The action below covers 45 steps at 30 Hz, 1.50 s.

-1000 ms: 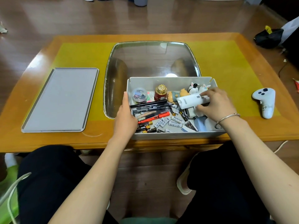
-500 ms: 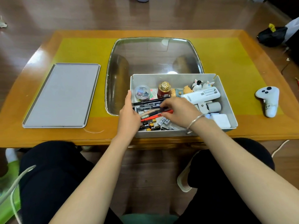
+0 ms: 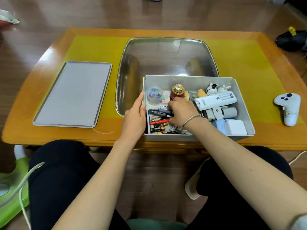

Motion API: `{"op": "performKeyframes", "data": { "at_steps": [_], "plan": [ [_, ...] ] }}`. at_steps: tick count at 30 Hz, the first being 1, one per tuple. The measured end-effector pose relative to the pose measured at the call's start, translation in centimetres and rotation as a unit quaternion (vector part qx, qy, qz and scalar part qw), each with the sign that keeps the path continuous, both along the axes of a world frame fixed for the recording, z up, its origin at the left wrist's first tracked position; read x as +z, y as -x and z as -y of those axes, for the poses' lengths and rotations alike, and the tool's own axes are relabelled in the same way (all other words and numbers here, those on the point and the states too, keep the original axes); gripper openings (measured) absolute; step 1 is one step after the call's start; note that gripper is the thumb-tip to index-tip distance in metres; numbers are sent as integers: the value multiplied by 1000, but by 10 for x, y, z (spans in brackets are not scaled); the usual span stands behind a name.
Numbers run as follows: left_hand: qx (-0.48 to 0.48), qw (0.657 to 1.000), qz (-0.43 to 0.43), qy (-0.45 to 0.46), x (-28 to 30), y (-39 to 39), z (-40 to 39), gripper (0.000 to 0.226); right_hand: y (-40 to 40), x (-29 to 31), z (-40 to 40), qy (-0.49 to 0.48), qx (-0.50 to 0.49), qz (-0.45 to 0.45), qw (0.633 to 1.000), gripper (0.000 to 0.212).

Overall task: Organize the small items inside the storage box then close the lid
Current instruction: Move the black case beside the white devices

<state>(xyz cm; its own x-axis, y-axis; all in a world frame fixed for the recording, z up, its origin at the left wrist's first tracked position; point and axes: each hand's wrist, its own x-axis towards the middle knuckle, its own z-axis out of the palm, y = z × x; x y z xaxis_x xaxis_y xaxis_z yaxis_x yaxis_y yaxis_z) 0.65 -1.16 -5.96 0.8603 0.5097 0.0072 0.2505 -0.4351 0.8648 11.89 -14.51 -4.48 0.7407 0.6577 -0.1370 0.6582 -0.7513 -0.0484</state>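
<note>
Sitting at the near edge of the bench point(image 3: 49, 133), the storage box point(image 3: 191, 137) hangs slightly over the rim, its lid point(image 3: 73, 94) lying flat and well apart toward the left edge. The left hand point(image 3: 134, 117) rests against the box's left wall, fingers fairly straight along the outside, steadying it without curling round anything. The right hand point(image 3: 181, 112) is down inside the box, fingers bent over the dark pens point(image 3: 159, 112); it seems to pinch them, though the fingertips are hidden. Beneath lie a red marker point(image 3: 158, 121) and loose batteries point(image 3: 158, 128) along the near-left corner. Toward the near-right corner sit white chargers point(image 3: 234, 127), with a white label gun point(image 3: 216, 100) just behind. Along the far wall stand a clear capsule point(image 3: 154, 95), a gold-capped jar point(image 3: 177, 92) and small figurines point(image 3: 214, 87).

The pens and batteries look light, stiff and apt to roll, so gathering them in a bundle across their middles should serve best. The jar looks breakable and is better taken by its body. The lid seems thin and rigid; grasp it by its long edges. A white controller point(image 3: 288, 107) lies near the bench's right edge.
</note>
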Motion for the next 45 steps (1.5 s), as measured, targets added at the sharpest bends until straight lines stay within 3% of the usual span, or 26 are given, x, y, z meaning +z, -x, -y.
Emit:
{"op": "performKeyframes", "data": {
  "at_steps": [6, 12, 15, 18, 25, 28, 31, 34, 37, 40, 45],
  "plan": [
    [9, 1000, 5, -1, 1, 1, 1, 44, 3, 3, 2, -15, 1, 2, 1000, 17],
    [12, 999, 30, -9, -6, 0, -1, 43, 7, 2, -3, -55, 0, 29, 998, 36],
    [21, 999, 29, -19, -9, -1, -1, 42, 19, 2, -18, -142, -21, -86, 986, 35],
    [31, 999, 23, -12, -11, -2, -1, 42, 30, -3, -31, -122, -22, -196, 973, 37],
    [30, 999, 19, -36, -12, -3, -2, 42, 28, -4, -37, -115, -86, -251, 957, 37],
    [29, 998, 3, -55, -11, -3, -1, 42, 23, 6, -23, -186, -121, -271, 937, 33],
    [23, 995, -21, -92, -8, -5, 0, 41, 11, 26, 5, -292, -170, -219, 916, 28],
    [26, 991, -51, -122, -1, -10, 3, 42, -4, 43, 42, -349, -220, -102, 905, 28],
    [28, 986, -77, -143, 6, -18, 10, 51, -20, 47, 80, -345, -275, -29, 897, 15],
    [44, 982, -92, -157, 8, -22, 15, 51, -28, 44, 112, -324, -322, 14, 889, 30],
    [54, 987, -73, -134, 4, -22, 15, 62, -30, 33, 135, -284, -359, 49, 888, 32]
  ]
}}
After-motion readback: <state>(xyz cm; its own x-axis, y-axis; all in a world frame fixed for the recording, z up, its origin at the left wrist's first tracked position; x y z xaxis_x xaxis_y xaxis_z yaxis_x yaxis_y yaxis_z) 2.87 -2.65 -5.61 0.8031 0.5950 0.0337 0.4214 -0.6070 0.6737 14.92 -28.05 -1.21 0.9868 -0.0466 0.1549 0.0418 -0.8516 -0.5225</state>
